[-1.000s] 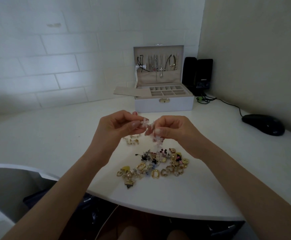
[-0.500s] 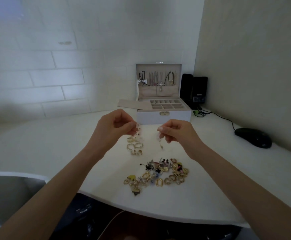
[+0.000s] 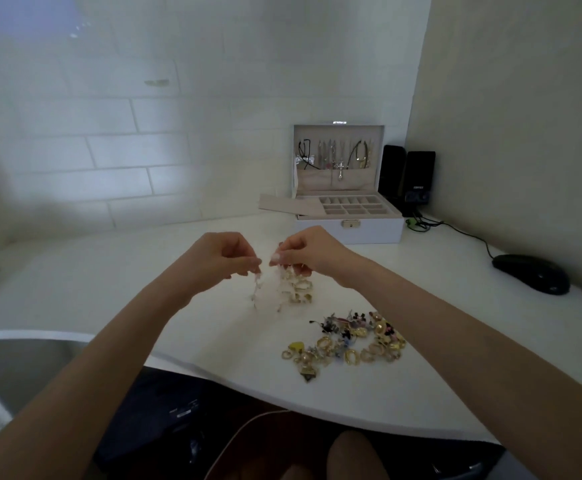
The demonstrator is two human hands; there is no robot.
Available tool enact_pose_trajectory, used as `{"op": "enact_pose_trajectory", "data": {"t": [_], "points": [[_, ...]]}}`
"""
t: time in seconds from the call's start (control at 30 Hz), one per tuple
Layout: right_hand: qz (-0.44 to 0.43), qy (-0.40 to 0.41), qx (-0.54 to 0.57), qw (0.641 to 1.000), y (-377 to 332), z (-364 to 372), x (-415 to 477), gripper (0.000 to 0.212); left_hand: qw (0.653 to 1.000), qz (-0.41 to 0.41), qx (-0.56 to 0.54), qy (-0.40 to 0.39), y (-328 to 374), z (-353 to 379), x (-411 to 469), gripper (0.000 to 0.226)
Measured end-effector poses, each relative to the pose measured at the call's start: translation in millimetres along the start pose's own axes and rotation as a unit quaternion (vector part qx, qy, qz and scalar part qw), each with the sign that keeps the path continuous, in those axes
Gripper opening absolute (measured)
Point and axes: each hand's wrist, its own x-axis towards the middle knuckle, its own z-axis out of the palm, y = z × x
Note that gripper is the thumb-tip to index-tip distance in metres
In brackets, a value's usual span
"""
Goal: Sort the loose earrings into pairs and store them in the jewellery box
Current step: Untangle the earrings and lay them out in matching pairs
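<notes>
Pale earrings (image 3: pixel 256 289) just under both hands (image 3: pixel 218 259) (image 3: pixel 312 252)

**Desk colours, as seen**

Outside of jewellery box (image 3: pixel 348 233) white; lining beige; clasp (image 3: pixel 351 223) gold. The earring pile (image 3: pixel 348 344) mostly gold, flecked with black, pink and blue, with one yellow piece (image 3: pixel 296 347). The drop earrings (image 3: pixel 255 292) whitish, almost translucent. The small cluster (image 3: pixel 301 291) pale gold. The table (image 3: pixel 109 278) plain white. The back wall (image 3: pixel 109 150) white tile in a brick pattern with grey joints. The side wall (image 3: pixel 525 116) plain beige. The mouse (image 3: pixel 530 273) and speakers (image 3: pixel 407 178) black. The plug (image 3: pixel 411 222) bright green.
</notes>
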Motion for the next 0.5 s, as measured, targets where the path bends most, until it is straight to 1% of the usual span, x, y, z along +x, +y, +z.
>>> {"op": "enact_pose_trajectory", "data": {"t": [0.07, 0.2, 0.33, 0.5], "points": [[0.018, -0.006, -0.028, 0.999, 3, 7, 15, 0.009, 1.0, -0.022, -0.001, 0.002, -13, 5, 10, 0.007], [0.055, 0.02, -0.09, 0.994, 14, 15, 52, 0.015, 0.997, -0.062, -0.036, 0.037, -41, 14, 41, 0.008], [0.071, 0.029, -0.131, 0.988, 25, 17, 94, 0.018, 0.992, -0.099, -0.055, 0.057, -66, 19, 80, 0.01], [0.07, 0.039, -0.163, 0.983, 40, 15, 138, 0.016, 0.989, -0.12, -0.047, 0.072, -86, 24, 120, 0.011]]}}
